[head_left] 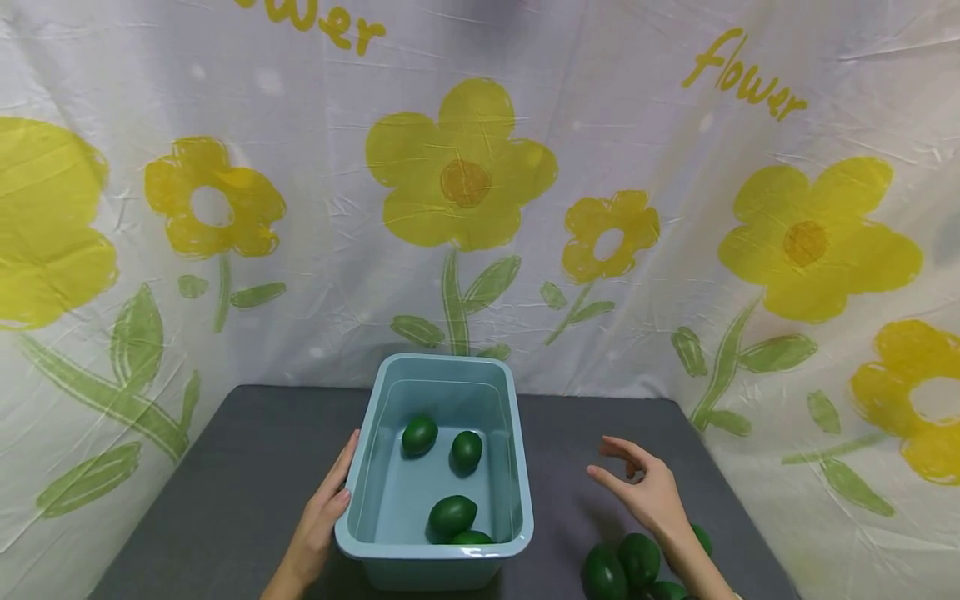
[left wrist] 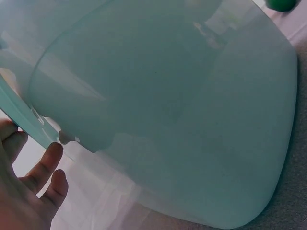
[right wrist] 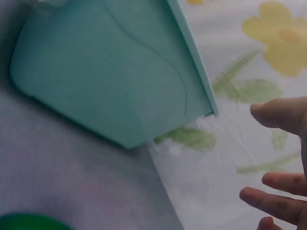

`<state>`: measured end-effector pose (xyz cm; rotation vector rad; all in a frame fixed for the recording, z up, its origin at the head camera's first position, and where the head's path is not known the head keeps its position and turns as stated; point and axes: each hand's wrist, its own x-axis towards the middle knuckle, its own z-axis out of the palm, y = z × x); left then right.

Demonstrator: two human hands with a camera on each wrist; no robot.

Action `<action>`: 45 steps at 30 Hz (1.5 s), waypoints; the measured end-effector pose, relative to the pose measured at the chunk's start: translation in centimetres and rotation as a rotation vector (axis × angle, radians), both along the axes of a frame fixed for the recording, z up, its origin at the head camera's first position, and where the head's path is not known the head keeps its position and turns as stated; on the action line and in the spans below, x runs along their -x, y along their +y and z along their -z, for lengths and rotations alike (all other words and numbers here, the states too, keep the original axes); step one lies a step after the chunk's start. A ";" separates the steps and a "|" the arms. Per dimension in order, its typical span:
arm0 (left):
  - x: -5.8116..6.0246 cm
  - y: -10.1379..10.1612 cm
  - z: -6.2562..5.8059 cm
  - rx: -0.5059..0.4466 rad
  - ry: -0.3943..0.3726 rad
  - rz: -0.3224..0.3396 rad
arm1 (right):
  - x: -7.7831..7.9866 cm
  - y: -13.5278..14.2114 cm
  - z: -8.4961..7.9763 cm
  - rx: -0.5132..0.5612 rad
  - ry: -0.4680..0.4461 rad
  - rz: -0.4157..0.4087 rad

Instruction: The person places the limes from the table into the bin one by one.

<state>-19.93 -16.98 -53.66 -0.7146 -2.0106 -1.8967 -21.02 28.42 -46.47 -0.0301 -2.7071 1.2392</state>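
A light blue plastic bin (head_left: 441, 552) stands on the dark table, with several smooth, dark green oval fruits (head_left: 452, 516), like avocados, lying on its floor. Along the bin's left side rests my left hand (head_left: 318, 517), its fingers extended against the rim; in the left wrist view, the left hand's fingertips (left wrist: 50, 155) touch the rim from outside. To the right of the bin my right hand (head_left: 651, 493) hovers in the air, thumb and fingers apart, holding nothing. Below its wrist, more green fruits (head_left: 604, 573) lie grouped on the table, partly hidden by the forearm.
The dark grey tabletop (head_left: 247, 483) extends on both sides of the bin. A white curtain (head_left: 322, 275) printed with yellow flowers hangs behind the table and along its sides. In the right wrist view, a green fruit (right wrist: 33, 223) shows at the bottom edge.
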 end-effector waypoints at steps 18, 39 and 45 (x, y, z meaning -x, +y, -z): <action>0.0 0.1 0.0 0.000 -0.011 -0.007 | -2.4 3.4 2.0 -0.316 -0.355 -0.245; 0.0 0.1 -0.1 -0.003 0.006 0.006 | -2.7 3.4 3.9 -0.342 -0.301 -0.380; 0.0 0.1 0.0 -0.016 0.020 0.025 | -2.7 3.2 3.9 -0.366 -0.314 -0.425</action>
